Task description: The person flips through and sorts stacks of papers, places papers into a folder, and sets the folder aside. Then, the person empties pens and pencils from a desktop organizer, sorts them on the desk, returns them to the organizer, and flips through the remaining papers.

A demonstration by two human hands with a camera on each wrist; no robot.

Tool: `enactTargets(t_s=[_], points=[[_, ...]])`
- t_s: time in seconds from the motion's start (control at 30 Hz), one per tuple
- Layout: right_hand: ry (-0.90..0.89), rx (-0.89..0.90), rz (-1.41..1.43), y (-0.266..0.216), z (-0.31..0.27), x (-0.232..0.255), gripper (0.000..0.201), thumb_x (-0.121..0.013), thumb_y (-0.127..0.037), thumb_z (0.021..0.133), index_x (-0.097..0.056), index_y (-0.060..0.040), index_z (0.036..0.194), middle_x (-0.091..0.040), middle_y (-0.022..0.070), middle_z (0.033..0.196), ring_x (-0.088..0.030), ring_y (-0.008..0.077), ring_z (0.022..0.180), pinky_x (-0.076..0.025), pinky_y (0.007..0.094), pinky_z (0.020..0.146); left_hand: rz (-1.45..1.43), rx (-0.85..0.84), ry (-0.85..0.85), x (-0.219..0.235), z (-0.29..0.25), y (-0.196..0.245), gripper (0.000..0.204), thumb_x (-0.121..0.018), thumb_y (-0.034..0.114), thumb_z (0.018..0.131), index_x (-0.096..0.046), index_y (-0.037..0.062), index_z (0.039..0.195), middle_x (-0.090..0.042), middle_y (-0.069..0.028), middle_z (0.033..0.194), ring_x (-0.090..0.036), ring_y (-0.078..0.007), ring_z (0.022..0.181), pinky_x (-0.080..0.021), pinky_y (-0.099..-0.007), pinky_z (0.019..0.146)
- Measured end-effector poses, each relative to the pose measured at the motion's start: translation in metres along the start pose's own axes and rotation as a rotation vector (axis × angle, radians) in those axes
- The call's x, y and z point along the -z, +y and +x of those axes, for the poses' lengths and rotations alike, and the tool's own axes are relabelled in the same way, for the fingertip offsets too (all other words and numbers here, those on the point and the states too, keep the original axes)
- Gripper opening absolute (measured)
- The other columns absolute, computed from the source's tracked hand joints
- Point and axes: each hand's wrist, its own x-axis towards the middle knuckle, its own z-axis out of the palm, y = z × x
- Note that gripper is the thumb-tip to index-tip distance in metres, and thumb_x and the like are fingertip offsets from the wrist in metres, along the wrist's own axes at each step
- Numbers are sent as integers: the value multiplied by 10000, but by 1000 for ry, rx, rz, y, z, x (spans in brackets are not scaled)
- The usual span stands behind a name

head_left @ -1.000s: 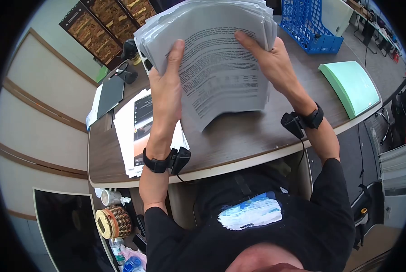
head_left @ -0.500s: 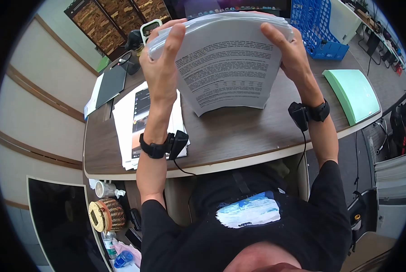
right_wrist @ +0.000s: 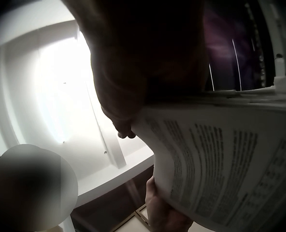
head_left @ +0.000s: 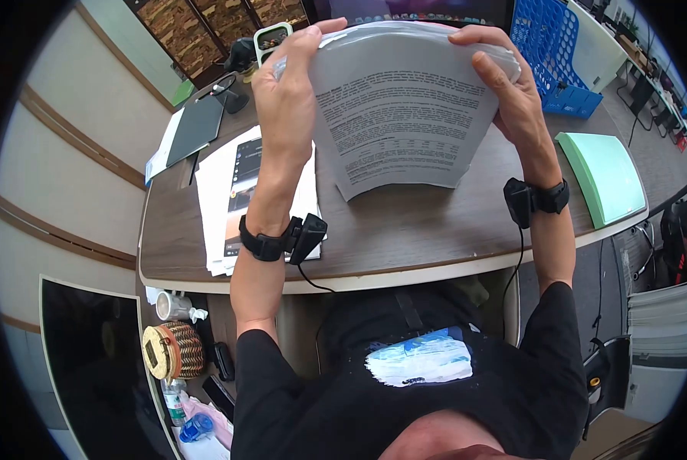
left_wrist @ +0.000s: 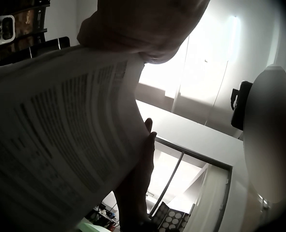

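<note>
Two hands clamped on one thick paper stack, held tilted up over the table. Left hand grips the upper left edge, right hand the upper right, thumbs on the printed face. Can't tell if the bottom edge touches the wood.

Sheets bow into a curve: thin, matte, dense black text. Stack blocks part of the monitor behind. Blue perforated plastic rack sits just beyond the right hand. Glossy pale-green curved folder at the right table edge.

Left forearm crosses over loose sheets, one with a dark printed picture. Dark flat folder and black cup farther back left. Off the near left edge: white mug, woven round basket, clear bottle. Tabletop is brown wood-grain, pale rim.
</note>
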Motion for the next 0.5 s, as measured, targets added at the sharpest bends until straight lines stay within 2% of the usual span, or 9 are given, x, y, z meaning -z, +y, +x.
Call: enactTargets(t_s=[0.1, 0.17, 0.23, 0.27, 0.37, 0.4, 0.43, 0.47, 0.5], points=[[-20, 35, -27, -3, -5, -1, 490, -786, -415, 992, -667, -171, 1400, -647, 88, 1389, -662, 240, 1254, -647, 428, 974, -13, -21, 6, 5, -1, -4, 532, -598, 474, 1113, -797, -3, 1241, -785, -66, 1081, -696, -118, 981, -522, -268, 895], [-14, 50, -74, -11, -8, -6, 480, -788, -372, 987, -667, -171, 1406, -654, 84, 1343, -660, 251, 1250, -634, 435, 987, -3, 38, 13, 8, -1, -3, 425, -567, 314, 1086, -754, 35, 1347, -758, -88, 1227, -713, -149, 1058, -535, -287, 960], [-40, 73, -143, -20, -4, -14, 510, -816, -387, 963, -670, -168, 1401, -657, 87, 1336, -653, 251, 1258, -628, 432, 975, -21, 38, -1, 11, 1, -7, 423, -564, 314, 1087, -745, 39, 1354, -753, -78, 1188, -706, -140, 1051, -532, -280, 953], [-58, 165, -177, -18, -2, -17, 463, -810, -334, 985, -676, -166, 1395, -669, 70, 1307, -662, 217, 1236, -625, 379, 949, -39, 47, -22, 12, 2, -7, 422, -561, 314, 1089, -736, 43, 1361, -747, -68, 1149, -699, -131, 1044, -530, -273, 946], [-53, 132, -167, -23, 0, -24, 371, -771, -275, 1032, -690, -168, 1377, -685, 48, 1269, -690, 166, 1164, -631, 321, 926, -20, 16, -8, 9, 3, -6, 479, -569, 388, 1090, -698, 40, 1392, -716, -74, 1171, -672, -148, 1104, -507, -302, 985], [28, 85, -94, -9, -2, -15, 335, -729, -240, 1068, -696, -175, 1395, -715, 47, 1274, -717, 138, 1124, -639, 287, 910, -18, 25, -5, 8, 0, 0, 479, -569, 388, 1090, -698, 40, 1392, -716, -74, 1171, -672, -148, 1104, -507, -302, 985], [27, 81, -91, -5, -5, -14, 335, -729, -240, 1068, -696, -175, 1395, -715, 47, 1274, -717, 138, 1124, -639, 287, 910, -116, 2, 13, 8, -3, 8, 532, -679, 352, 1056, -570, 15, 1454, -716, -151, 1244, -694, -178, 1113, -542, -320, 972], [89, 85, -99, -6, -5, -17, 359, -728, -250, 1069, -692, -181, 1419, -725, 56, 1289, -723, 141, 1134, -646, 292, 903, -215, -24, 30, 7, -4, 15, 685, -789, 315, 1023, -441, -10, 1516, -716, -228, 1317, -716, -207, 1122, -576, -338, 960], [149, 92, -110, -7, -4, -19, 383, -727, -261, 1071, -687, -186, 1444, -735, 66, 1304, -728, 145, 1143, -653, 296, 896, -214, -27, 30, 7, -6, 8, 685, -789, 315, 1023, -441, -10, 1516, -716, -228, 1317, -716, -207, 1122, -576, -338, 960]])
